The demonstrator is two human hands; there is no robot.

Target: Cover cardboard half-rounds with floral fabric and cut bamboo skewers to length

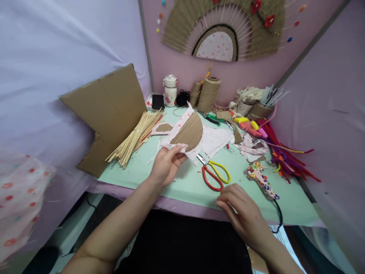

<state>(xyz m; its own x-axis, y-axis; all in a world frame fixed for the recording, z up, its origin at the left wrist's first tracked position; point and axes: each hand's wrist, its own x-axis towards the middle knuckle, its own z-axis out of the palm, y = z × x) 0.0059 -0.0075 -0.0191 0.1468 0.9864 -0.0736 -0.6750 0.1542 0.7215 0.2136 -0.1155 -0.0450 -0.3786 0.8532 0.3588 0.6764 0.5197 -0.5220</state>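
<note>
My left hand is closed on a half-round cardboard piece, pinching its lower edge between thumb and fingers. White fabric with pinkish-red dots is folded over the straight side of the cardboard. Just below the piece, scissors with one red and one yellow handle lie partly spread on the table. My right hand hovers near the red handle, apart from it. Its fingers are curled together, and nothing shows in them. Behind the held piece lies dotted fabric, with a smaller fabric-edged cardboard piece at its left.
A bundle of thin sticks lies left, beside a standing cardboard sheet. Twine spools and a white bottle stand at the back. A patterned glue gun and colourful pipe cleaners lie right. A woven fan hangs behind.
</note>
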